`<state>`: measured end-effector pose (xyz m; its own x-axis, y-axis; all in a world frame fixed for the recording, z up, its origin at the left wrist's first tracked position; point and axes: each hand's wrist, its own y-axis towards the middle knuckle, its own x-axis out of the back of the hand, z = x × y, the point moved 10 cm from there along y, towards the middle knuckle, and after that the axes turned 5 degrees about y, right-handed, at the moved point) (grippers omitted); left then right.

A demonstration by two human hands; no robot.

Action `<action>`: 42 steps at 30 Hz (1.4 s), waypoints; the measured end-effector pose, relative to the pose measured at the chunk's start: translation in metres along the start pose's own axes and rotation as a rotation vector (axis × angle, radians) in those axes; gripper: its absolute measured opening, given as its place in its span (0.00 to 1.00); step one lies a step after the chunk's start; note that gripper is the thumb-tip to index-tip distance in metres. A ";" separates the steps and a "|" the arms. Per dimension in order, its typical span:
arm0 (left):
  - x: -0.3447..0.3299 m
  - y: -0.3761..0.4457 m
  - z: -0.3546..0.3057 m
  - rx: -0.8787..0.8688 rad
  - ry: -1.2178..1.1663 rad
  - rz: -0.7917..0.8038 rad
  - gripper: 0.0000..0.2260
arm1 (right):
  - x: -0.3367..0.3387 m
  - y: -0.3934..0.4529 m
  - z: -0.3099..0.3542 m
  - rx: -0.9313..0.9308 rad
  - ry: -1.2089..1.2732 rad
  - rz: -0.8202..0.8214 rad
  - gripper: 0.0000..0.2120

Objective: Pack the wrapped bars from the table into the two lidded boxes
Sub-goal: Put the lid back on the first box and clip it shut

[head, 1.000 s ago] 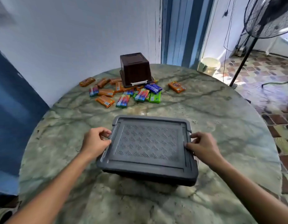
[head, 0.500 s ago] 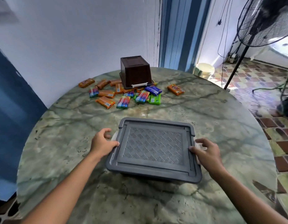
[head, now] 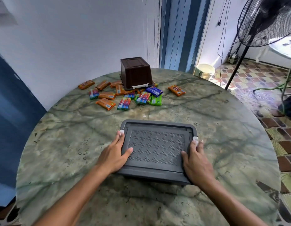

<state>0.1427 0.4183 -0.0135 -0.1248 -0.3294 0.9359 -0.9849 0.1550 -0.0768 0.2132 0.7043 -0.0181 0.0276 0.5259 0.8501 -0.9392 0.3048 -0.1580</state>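
A grey lidded box (head: 157, 144) sits in front of me on the round marble table (head: 76, 152), lid on. My left hand (head: 114, 154) grips its left side, thumb on the lid, fingers over the white left latch (head: 121, 132). My right hand (head: 196, 162) grips the right side the same way, fingertips at the white right latch (head: 195, 139). A brown box (head: 135, 73) stands upside down at the far side. Several wrapped bars (head: 125, 95), orange, green, blue and rainbow-coloured, lie scattered in front of it. One orange bar (head: 176, 90) lies apart to the right.
A white wall rises behind the table, with a blue door frame (head: 179, 33) at the back. A standing fan (head: 262, 20) and a pale bucket (head: 204, 71) are on the tiled floor to the right. A blue surface (head: 11, 111) borders the table's left.
Both hands slid from the box's side edges onto its lid corners, thumbs now on top and fingers at the white latches. The view has shifted slightly.
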 end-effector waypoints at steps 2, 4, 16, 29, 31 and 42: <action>-0.001 -0.001 -0.001 -0.003 0.046 -0.005 0.31 | -0.011 -0.004 0.009 0.020 -0.139 0.061 0.32; 0.001 0.000 0.000 -0.011 0.034 -0.027 0.28 | -0.012 -0.005 0.012 0.021 -0.196 0.075 0.33; -0.018 0.028 0.059 0.477 -0.668 0.008 0.24 | 0.000 0.039 -0.058 -0.221 0.662 -0.035 0.24; -0.001 -0.001 0.131 0.661 -0.760 -0.301 0.16 | -0.026 0.113 0.044 0.115 0.440 0.019 0.31; 0.014 -0.006 0.158 0.692 -0.744 -0.366 0.18 | -0.044 0.129 0.080 0.142 0.381 0.056 0.29; 0.077 -0.006 0.241 0.806 -0.457 -0.479 0.27 | -0.105 0.172 0.223 0.305 0.277 0.140 0.30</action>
<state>0.1101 0.1679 -0.0239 0.4319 -0.5399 0.7225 -0.7107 -0.6970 -0.0960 -0.0272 0.5243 -0.0222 -0.0552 0.7512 0.6578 -0.9974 -0.0110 -0.0711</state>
